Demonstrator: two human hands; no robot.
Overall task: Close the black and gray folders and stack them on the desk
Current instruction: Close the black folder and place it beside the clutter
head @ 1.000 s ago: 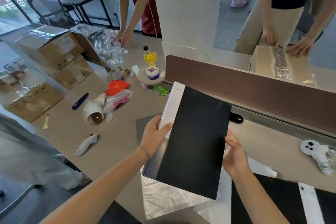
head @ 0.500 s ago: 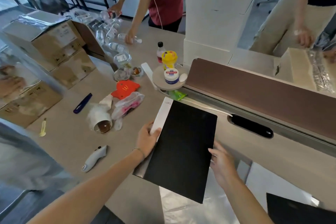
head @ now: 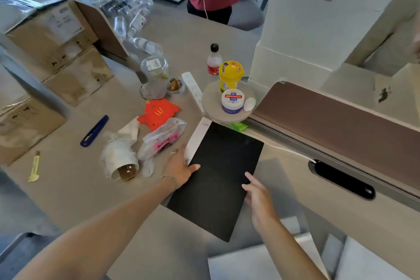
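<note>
The black folder [head: 218, 177] with a white spine [head: 197, 141] is closed and lies flat, or nearly flat, on the desk in front of me. My left hand [head: 179, 168] grips its left edge, thumb on the cover. My right hand [head: 256, 195] is at the folder's right edge with its fingers spread, holding nothing. A darker gray flat sheet [head: 281, 179], possibly the gray folder, shows beside and beneath the black folder on its right.
Just beyond the folder are a round tray [head: 218, 113] with a yellow bottle and a white jar, a tipped paper cup [head: 120, 163] and a plastic bag [head: 163, 136]. Cardboard boxes [head: 56, 52] stand left, a brown partition [head: 341, 118] right. White papers [head: 261, 263] lie near me. A person stands across the desk.
Both hands lowered the closed black folder from mid-air down to the desk. My right hand has let go of its right edge. The view has tilted down and forward.
</note>
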